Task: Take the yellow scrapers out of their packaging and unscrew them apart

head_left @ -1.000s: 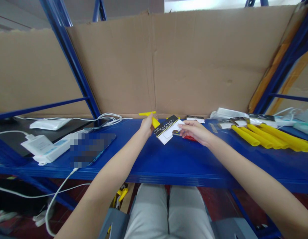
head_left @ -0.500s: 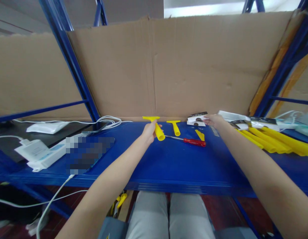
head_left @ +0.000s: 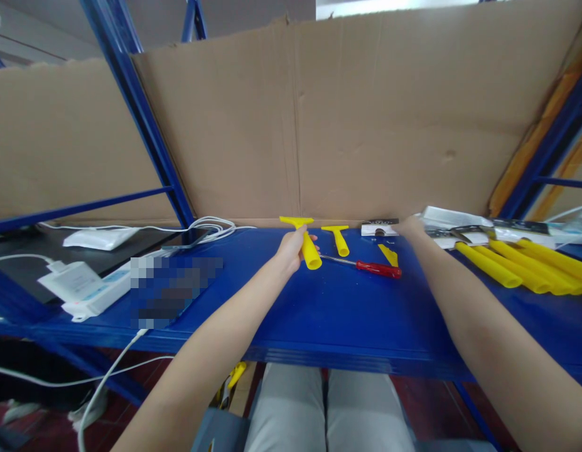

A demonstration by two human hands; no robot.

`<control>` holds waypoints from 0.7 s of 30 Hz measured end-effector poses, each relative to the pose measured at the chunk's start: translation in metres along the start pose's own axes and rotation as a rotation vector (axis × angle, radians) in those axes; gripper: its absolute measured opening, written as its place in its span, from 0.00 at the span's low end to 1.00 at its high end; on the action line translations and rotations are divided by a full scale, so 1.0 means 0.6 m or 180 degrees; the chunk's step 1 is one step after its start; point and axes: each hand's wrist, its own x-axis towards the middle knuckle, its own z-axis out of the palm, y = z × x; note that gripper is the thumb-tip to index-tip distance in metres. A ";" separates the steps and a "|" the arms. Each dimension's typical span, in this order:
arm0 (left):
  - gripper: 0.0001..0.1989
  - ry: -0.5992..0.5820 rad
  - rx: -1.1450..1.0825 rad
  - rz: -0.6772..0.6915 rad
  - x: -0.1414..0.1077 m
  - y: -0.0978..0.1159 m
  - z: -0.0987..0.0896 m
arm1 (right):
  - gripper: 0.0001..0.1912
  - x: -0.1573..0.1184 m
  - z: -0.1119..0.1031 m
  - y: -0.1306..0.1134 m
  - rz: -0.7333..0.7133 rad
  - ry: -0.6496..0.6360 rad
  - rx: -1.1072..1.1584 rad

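Observation:
My left hand (head_left: pixel 294 248) is wrapped round a yellow T-shaped scraper handle (head_left: pixel 311 252), its hollow round end facing me and its flat crosspiece pointing away. A second yellow scraper handle (head_left: pixel 339 241) lies on the blue shelf just to the right. Between that one and me rests a screwdriver (head_left: pixel 378 270) with a red handle. My right hand (head_left: pixel 412 227) is at the back of the shelf, beside a small white and black box (head_left: pixel 380 228); its fingers are blurred and hidden, so I cannot see what they touch. A small yellow flat piece (head_left: pixel 388 255) lies in front of the box.
Several scrapers with yellow handles (head_left: pixel 495 269) lie in a row at the right, with white and black packaging (head_left: pixel 455 218) behind. A power strip (head_left: pixel 100 292), a blurred-out dark device (head_left: pixel 177 292) and white cables (head_left: pixel 215 229) occupy the left. Cardboard (head_left: pixel 366 125) walls the back.
My right hand has moved off the white and black box, to its right. The left hand still holds the handle. The view has shifted slightly.

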 end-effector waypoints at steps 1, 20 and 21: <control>0.09 -0.0008 0.0005 -0.0003 0.000 -0.001 0.000 | 0.11 -0.003 0.000 -0.004 0.0020 0.0019 -0.0267; 0.15 -0.0260 0.0566 0.0002 -0.008 0.002 0.002 | 0.17 -0.079 -0.058 -0.061 -0.0572 -0.0119 -0.1800; 0.15 -0.0303 0.0623 0.0000 -0.009 0.002 0.002 | 0.16 -0.086 -0.063 -0.060 -0.0705 -0.0232 -0.1829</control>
